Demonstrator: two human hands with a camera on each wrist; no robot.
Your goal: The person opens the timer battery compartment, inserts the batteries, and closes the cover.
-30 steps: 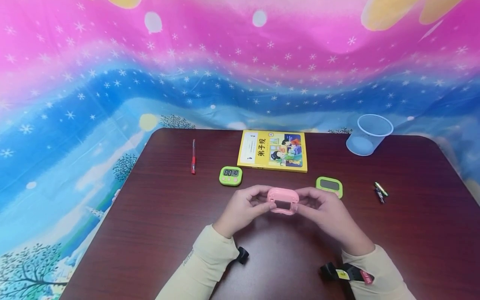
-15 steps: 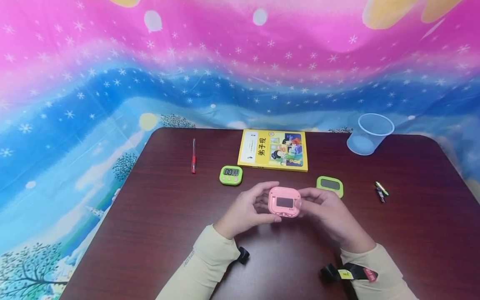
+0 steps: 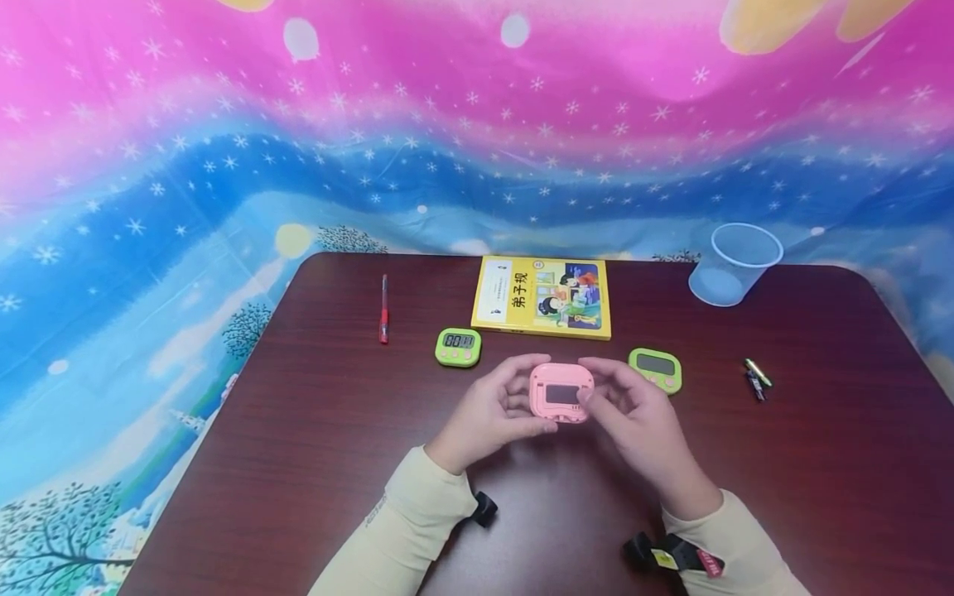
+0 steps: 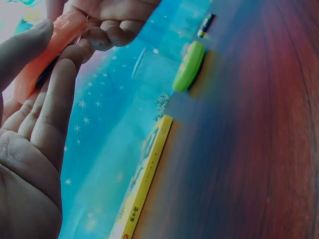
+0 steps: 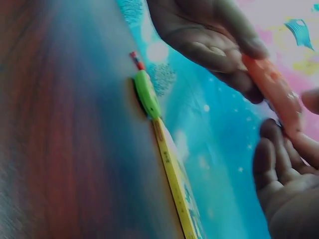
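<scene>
A pink timer (image 3: 561,393) is held above the table, a dark rectangle on the side turned towards the head camera. My left hand (image 3: 488,414) grips its left side, thumb along the lower edge and index finger at the top. At its right side, my right hand (image 3: 648,426) pinches it, thumb over the face and index finger at the top corner. In the left wrist view the pink timer (image 4: 60,36) appears edge-on. A green timer (image 3: 458,347) with a lit display lies beyond the left hand. Another green timer (image 3: 656,370), its display blank, lies just beyond the right hand.
A yellow picture book (image 3: 542,298) lies at the back of the dark table (image 3: 313,463). To its left is a red pen (image 3: 383,310). Two small batteries (image 3: 757,379) rest at the right, below a see-through cup (image 3: 734,266). A patterned cloth (image 3: 417,108) hangs behind.
The pink timer has tilted so more of its dark-rectangle side shows. My left thumb has slid to its lower edge. My right hand has shifted left, its thumb now over the timer's face.
</scene>
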